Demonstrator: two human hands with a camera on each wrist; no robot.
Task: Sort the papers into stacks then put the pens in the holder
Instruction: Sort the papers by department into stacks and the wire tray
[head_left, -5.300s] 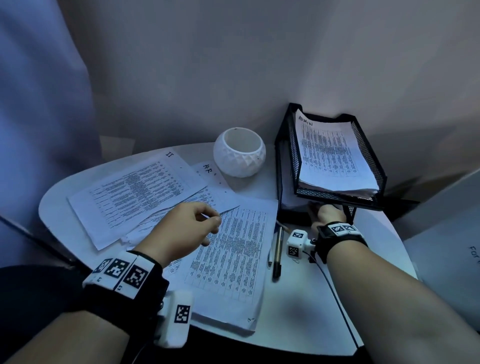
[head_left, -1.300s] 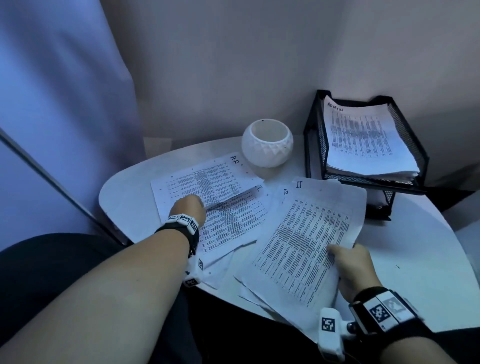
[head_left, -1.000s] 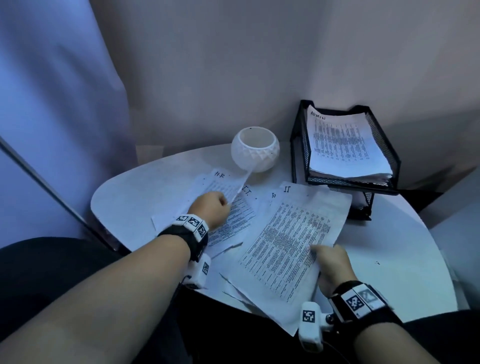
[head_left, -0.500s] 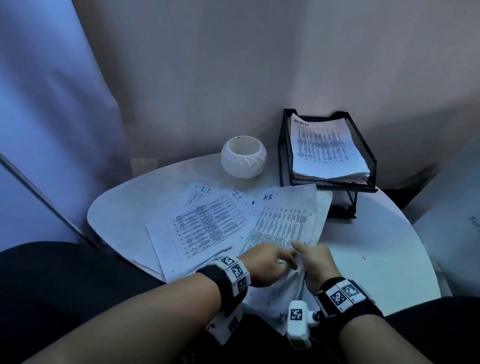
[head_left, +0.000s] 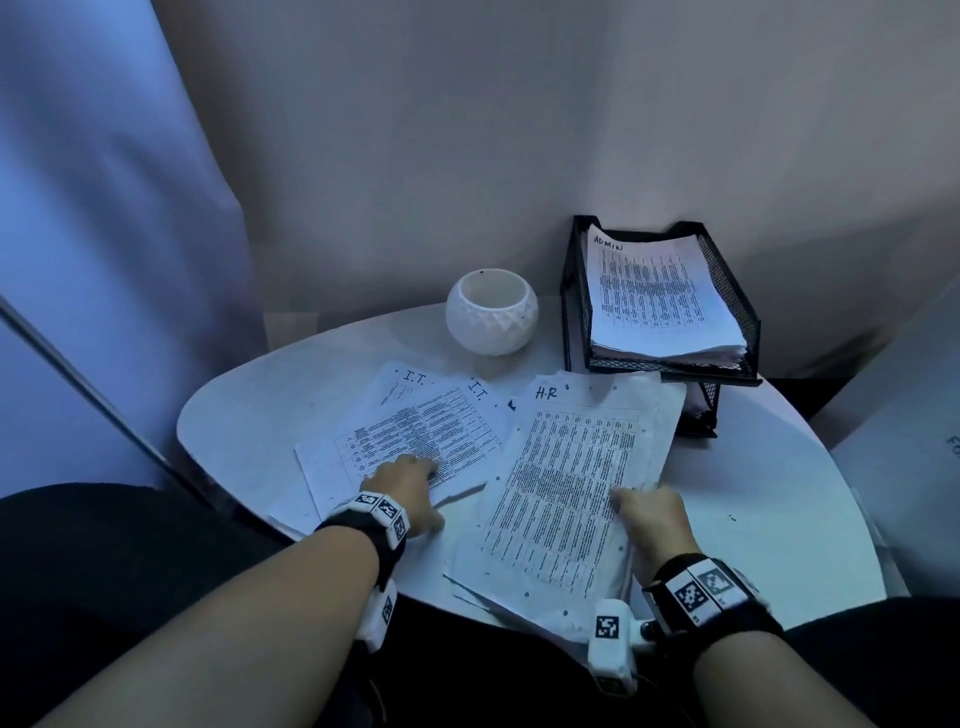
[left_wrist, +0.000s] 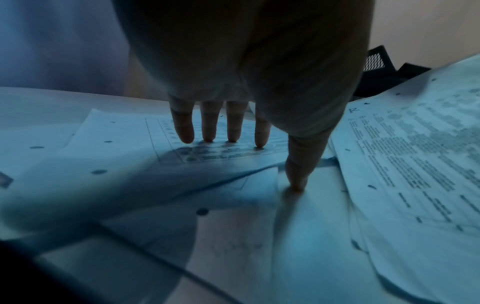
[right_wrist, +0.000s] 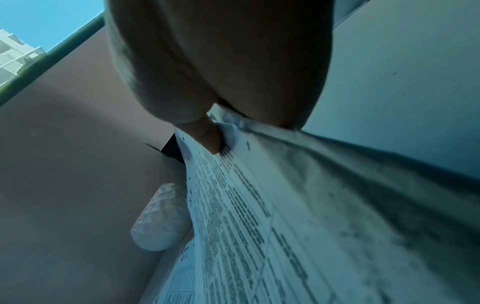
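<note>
Loose sheets marked "I.T." (head_left: 415, 441) lie spread on the left of the round white table (head_left: 769, 499). My left hand (head_left: 402, 486) presses on them with straight fingers (left_wrist: 209, 127), the thumb on the table. A stack topped by a sheet marked "H.R" (head_left: 566, 478) lies to the right. My right hand (head_left: 649, 514) pinches that stack's right edge, thumb on top (right_wrist: 207, 135). The white faceted holder (head_left: 491, 312) stands empty at the back. No pens are in view.
A black mesh tray (head_left: 727, 270) at the back right holds a stack of papers marked "ADMIN" (head_left: 654, 296). Its lower tier (head_left: 701, 410) is partly covered by the H.R stack. Walls close in behind, and a white box (head_left: 904, 426) stands to the right.
My left hand moved from the H.R stack over to the I.T. sheets on the left. My right hand kept hold of the stack's right edge.
</note>
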